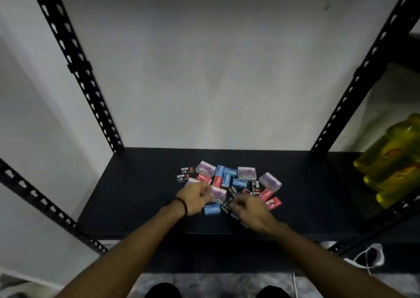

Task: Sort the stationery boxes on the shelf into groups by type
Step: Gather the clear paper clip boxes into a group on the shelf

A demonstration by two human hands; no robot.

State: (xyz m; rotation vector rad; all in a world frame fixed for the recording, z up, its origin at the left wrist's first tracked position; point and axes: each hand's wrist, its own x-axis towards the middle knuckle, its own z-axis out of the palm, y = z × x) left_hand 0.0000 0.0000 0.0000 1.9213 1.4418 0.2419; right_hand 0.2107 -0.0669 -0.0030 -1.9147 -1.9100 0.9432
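A black metal rack frames the view, its perforated uprights [75,70] rising at 10 and 2 o'clock against a pale wall. Its dark shelf [136,195] spans the lower middle of the view and carries a loose, mixed heap of small stationery boxes at its centre.

At 3 o'clock, on the neighbouring rack, lies a pack of yellow bottles [395,161], well apart from the heap. At 5 o'clock a white cable [370,255] is coiled on the floor.

Two bare forearms reach in from 6 o'clock. The left hand [193,198], with a dark band [181,205] at the wrist, lies on the 7 o'clock edge of the heap, its fingers curled over a clear purple-labelled box [218,194]; whether that grip has closed on the box cannot be told. The right hand [252,211] sits at the 5 o'clock edge, fingers bent towards a black box [227,205]; its grip is blurred and cannot be told either.

Within the heap, more clear purple-labelled boxes lie at 11 o'clock [205,167], 1 o'clock [247,173] and 3 o'clock [270,182]. Blue boxes [229,176] cluster in the middle, touching one another, and another blue box [212,209] lies alone at 6 o'clock between the two hands. Red boxes sit at 4 o'clock [270,198] and left of centre [203,177]. Two small black boxes [185,173] lie side by side at 9 o'clock, just beside the heap.
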